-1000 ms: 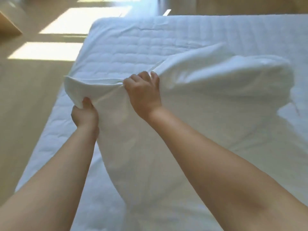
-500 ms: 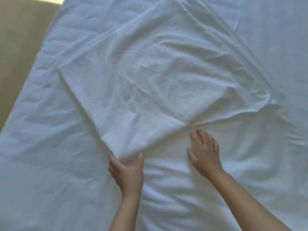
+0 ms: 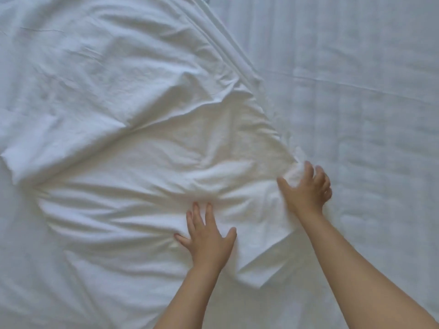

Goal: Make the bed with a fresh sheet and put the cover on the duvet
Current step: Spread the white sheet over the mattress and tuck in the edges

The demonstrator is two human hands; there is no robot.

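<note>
This is a bedroom, or some sleeping room in a home or lodging. A bed [image 3: 384,222] fills the whole frame. On the right its quilted mattress cover [image 3: 356,103] lies bare, the stitched squares plain to see. Across the left and centre a crumpled white sheet [image 3: 107,91] is spread, its layered folds running diagonally down from the top.

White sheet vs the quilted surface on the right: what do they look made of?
The sheet: thin woven fabric, probably cotton or a blend, matte; it creases and bunches in fine folds. The mattress pad: padded quilted textile, matte; stitched lines with soft puffs between. Fibre cannot be told.
</note>
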